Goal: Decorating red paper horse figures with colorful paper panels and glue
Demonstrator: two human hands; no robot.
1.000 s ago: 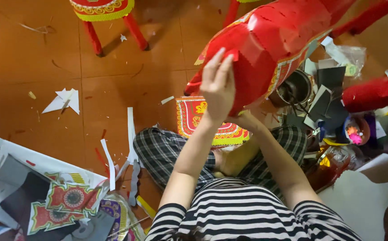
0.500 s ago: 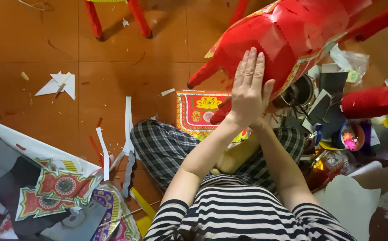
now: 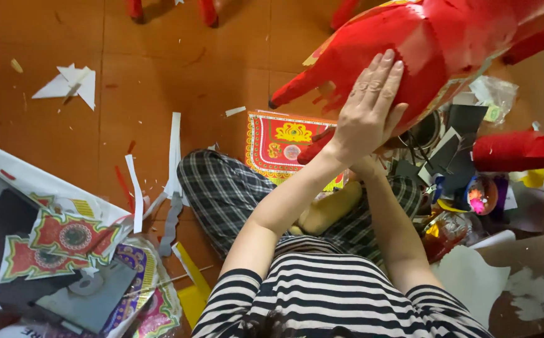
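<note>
A large red paper-covered figure (image 3: 435,44) with pointed red limbs hangs above my lap at the upper right. My left hand (image 3: 369,103) lies flat on its lower side, fingers spread and pressing the red paper. My right forearm (image 3: 391,225) reaches up under the figure, and its hand is hidden behind my left wrist and the figure. A red and yellow printed paper panel (image 3: 278,141) lies on the floor just below the figure's pointed tip (image 3: 284,97).
White paper scraps (image 3: 68,84) and strips (image 3: 174,150) litter the orange floor. Printed decorative sheets (image 3: 59,241) are piled at the lower left. A red paper tube (image 3: 522,151), dark card pieces (image 3: 453,153) and small clutter crowd the right. Red stool legs (image 3: 206,11) stand at the top.
My left hand has gone from curled over the figure's edge to lying flat with fingers spread on its red side. The figure sits further right and higher in view.
</note>
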